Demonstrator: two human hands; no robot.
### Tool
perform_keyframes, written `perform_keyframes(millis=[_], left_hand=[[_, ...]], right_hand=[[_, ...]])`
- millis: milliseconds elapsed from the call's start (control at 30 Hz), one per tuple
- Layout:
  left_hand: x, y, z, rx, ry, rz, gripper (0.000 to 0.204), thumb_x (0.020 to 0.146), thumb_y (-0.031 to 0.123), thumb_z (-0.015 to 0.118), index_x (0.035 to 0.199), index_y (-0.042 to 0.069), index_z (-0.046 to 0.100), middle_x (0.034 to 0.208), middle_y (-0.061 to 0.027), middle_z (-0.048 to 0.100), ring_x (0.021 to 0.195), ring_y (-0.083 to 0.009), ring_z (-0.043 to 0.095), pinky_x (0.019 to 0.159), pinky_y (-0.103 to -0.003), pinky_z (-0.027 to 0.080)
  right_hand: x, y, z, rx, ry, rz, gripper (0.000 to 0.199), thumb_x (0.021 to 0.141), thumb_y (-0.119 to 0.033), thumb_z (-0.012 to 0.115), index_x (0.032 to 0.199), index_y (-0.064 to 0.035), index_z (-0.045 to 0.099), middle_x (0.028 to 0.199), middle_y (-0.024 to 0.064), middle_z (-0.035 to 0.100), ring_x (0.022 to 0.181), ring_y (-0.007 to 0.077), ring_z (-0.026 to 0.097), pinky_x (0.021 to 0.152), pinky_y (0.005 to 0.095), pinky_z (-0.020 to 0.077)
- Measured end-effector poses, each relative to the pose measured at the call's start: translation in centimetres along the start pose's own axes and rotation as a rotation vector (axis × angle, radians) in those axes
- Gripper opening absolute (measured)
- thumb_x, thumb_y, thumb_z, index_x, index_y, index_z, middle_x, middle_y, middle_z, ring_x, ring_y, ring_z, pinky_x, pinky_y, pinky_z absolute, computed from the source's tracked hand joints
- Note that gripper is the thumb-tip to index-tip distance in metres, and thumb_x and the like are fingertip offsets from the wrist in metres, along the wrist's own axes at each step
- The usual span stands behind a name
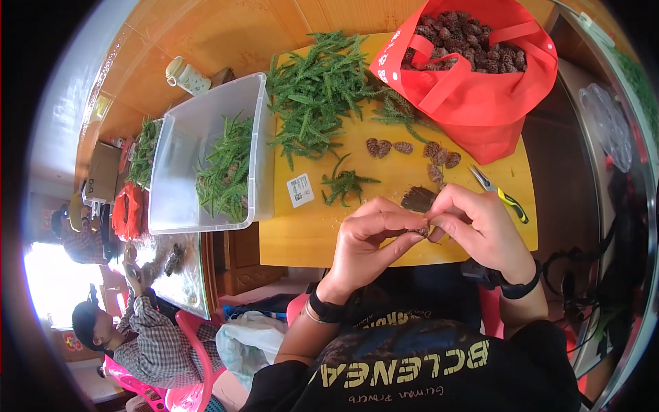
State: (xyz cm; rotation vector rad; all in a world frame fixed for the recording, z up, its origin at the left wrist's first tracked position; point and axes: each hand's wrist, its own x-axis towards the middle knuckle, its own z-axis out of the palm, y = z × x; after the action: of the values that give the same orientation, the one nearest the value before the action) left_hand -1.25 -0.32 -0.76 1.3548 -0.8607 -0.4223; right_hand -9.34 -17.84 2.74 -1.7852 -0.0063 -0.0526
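My left hand (374, 240) and my right hand (477, 223) meet over the near edge of the yellow table, fingertips pinched together. Between them is a small brown piece that looks like a pine cone (434, 237), mostly hidden by the fingers. Just beyond lies a bundle of thin brown stems or wires (417, 199). Several loose pine cones (439, 156) are scattered farther off. Left of them rests a single green artificial fir sprig (345, 184). Pliers with yellow-and-black handles (500, 193) lie to the right of my right hand.
A red bag (480, 103) full of pine cones stands at the far right. Green fir sprigs (319, 89) are heaped at the back. A clear plastic bin (257, 158) with more sprigs is on the left, near a white label (300, 190). Another person (158, 343) sits at lower left.
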Motion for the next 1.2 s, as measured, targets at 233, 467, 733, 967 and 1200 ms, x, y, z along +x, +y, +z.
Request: perform_keyframes(millis=[233, 467, 733, 967, 1200], left_hand=[[0.1, -0.6, 0.3, -0.274, 0.010, -0.068, 0.021, 0.074, -0.007, 0.068, 0.093, -0.002, 0.063, 0.096, -0.0085, 0.057, 0.085, -0.0148, 0.059, 0.076, -0.026, 0.050], [-0.1, -1.0, 0.8, -0.426, 0.054, -0.158, 0.019, 0.073, -0.008, 0.068, 0.088, -0.001, 0.058, 0.098, -0.0119, 0.057, 0.084, -0.0164, 0.059, 0.076, -0.029, 0.051], [-0.3, -2.3, 1.0, -0.532, 0.187, -0.088, 0.016, 0.079, -0.003, 0.063, 0.092, 0.001, 0.056, 0.098, -0.0139, 0.057, 0.084, -0.0203, 0.060, 0.075, -0.033, 0.052], [-0.2, -2.1, 1.5, -0.626, 0.223, -0.099, 0.016, 0.081, 0.000, 0.063, 0.094, 0.002, 0.055, 0.098, -0.0130, 0.055, 0.086, -0.0202, 0.060, 0.077, -0.033, 0.054], [-0.3, -2.2, 1.1, -0.718, 0.192, -0.138, 0.014, 0.080, -0.009, 0.058, 0.092, 0.000, 0.057, 0.103, -0.0142, 0.057, 0.090, -0.0203, 0.061, 0.078, -0.033, 0.054]], right_hand=[[0.1, 0.0, -0.1, -0.120, 0.007, -0.033, 0.003, 0.086, 0.004, 0.050, 0.088, 0.0015, 0.052, 0.071, 0.0058, 0.061, 0.067, 0.0120, 0.064, 0.059, 0.0215, 0.0480], [0.2, -0.3, 0.2, -0.112, 0.019, -0.036, 0.005, 0.086, 0.003, 0.052, 0.091, 0.0020, 0.051, 0.075, 0.0072, 0.061, 0.068, 0.0127, 0.063, 0.060, 0.0224, 0.0486], [-1.0, -0.7, 1.0, 0.010, 0.149, -0.043, 0.022, 0.077, 0.003, 0.065, 0.095, 0.0020, 0.053, 0.079, 0.0065, 0.062, 0.068, 0.0099, 0.061, 0.059, 0.0214, 0.0471], [-0.9, 0.5, 1.8, -0.238, 0.308, -0.255, 0.011, 0.071, 0.003, 0.069, 0.078, -0.0016, 0.062, 0.068, 0.0065, 0.057, 0.054, 0.0139, 0.054, 0.049, 0.0244, 0.0405], [-0.7, 0.7, 1.3, -0.516, 0.362, -0.423, 0.015, 0.068, 0.003, 0.069, 0.080, -0.0029, 0.062, 0.067, 0.0066, 0.055, 0.055, 0.0191, 0.054, 0.049, 0.0272, 0.0420]])
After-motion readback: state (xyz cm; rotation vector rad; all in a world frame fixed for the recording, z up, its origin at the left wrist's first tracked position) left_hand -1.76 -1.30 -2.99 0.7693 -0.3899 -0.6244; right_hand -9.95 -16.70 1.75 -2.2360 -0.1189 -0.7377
